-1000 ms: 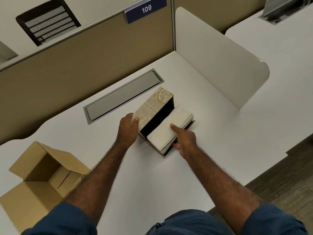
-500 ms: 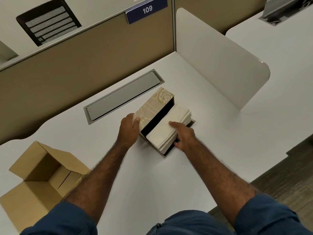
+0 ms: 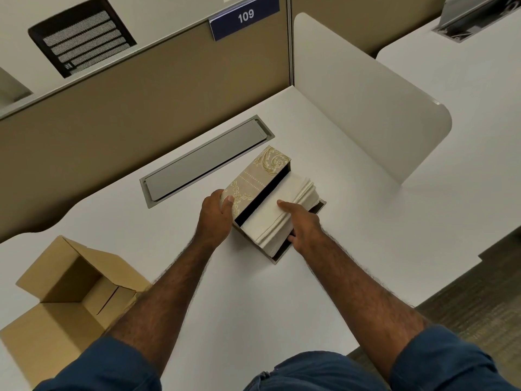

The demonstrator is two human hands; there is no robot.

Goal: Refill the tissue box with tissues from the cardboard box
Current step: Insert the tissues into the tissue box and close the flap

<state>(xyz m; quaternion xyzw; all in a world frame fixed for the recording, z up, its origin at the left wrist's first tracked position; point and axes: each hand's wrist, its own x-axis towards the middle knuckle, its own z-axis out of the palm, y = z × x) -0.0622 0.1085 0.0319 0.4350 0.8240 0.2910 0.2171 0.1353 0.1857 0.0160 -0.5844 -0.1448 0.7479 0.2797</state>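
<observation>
The tissue box [image 3: 260,179], patterned in gold with a dark lining, lies on its side near the middle of the white desk [image 3: 253,292], its open face turned toward the right. A thick stack of tissues [image 3: 277,215] sits partly inside, the outer edge fanning past the box's flap. The left hand [image 3: 215,215] is closed around the near end of the box, thumb on top, bracing it. The right hand [image 3: 303,224] presses on the stack, forefinger flat on the top sheet and the other fingers curled at its edge. The step in hand looks like seating the stack; the next move probably calls for an even push inward, then closing the flap. The cardboard box [image 3: 64,300] stands open at the desk's left edge (no tissues visible in it)
</observation>
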